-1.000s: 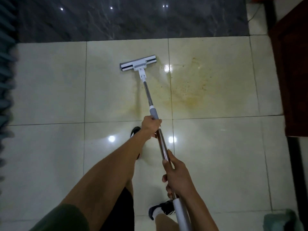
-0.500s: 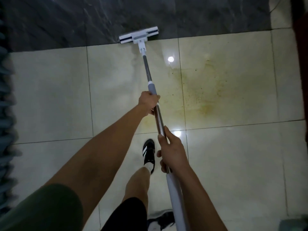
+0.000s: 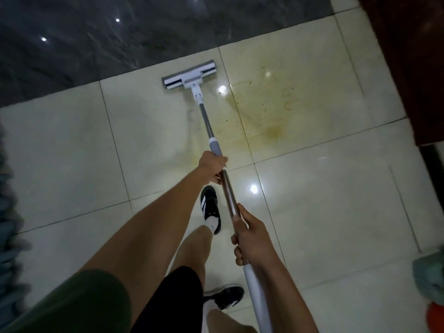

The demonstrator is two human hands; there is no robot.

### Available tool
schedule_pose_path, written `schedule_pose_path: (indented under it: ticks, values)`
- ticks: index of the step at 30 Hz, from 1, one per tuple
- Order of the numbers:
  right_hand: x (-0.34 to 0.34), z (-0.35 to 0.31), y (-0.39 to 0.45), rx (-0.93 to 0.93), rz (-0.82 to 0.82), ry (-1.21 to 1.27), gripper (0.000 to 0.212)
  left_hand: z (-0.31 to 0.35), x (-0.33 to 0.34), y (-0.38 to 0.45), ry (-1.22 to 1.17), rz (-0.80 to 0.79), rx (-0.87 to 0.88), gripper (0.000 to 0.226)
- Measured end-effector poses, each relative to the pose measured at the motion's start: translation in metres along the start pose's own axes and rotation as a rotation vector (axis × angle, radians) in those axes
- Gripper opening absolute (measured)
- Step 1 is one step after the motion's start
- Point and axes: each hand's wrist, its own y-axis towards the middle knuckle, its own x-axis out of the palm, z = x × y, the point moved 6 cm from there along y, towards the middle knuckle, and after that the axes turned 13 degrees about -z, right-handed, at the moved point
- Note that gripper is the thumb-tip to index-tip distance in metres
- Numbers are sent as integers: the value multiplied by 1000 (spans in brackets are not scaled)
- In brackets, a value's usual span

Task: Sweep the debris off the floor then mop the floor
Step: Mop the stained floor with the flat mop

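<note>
Both hands are wrapped round the mop handle: the left hand just below the grey collar, the right hand nearer the body. Mopping looks under way; the mop head lies flat on the cream tiles, just left of the yellow stain. I judge the next stroke must shift right across that stain. Beyond the mop head runs dark glossy marble.

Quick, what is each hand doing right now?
Left hand: closed, gripping the mop handle further down, by the grey collar.
Right hand: closed, gripping the same handle nearer the body.
</note>
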Motion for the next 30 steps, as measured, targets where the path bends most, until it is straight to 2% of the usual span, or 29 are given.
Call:
schedule_pose_path:
  ticks: [2, 7, 11, 15, 20, 25, 30]
  values:
    - [-10, 38, -26, 9, 15, 16, 50, -30, 31, -16, 22, -34, -11, 26]
    - [-35, 141, -88, 18, 91, 62, 35, -108, 105, -58, 104, -92, -23, 28]
    - [-46, 205, -136, 22, 110, 83, 40, -164, 155, -90, 122, -134, -43, 32]
    - [-49, 241, -169, 30, 129, 150, 44, -194, 184, -117, 145, -169, -50, 33]
    - [-40, 231, -170, 1, 119, 205, 39, -185, 178, -123, 172, -131, -20, 28]
    - [-41, 200, -151, -12, 92, 222, 38, -163, 166, -103, 89, -96, -8, 29]
    - [-54, 156, -118, -5, 106, 267, 34, -118, 153, -71, 74, -78, -3, 28]
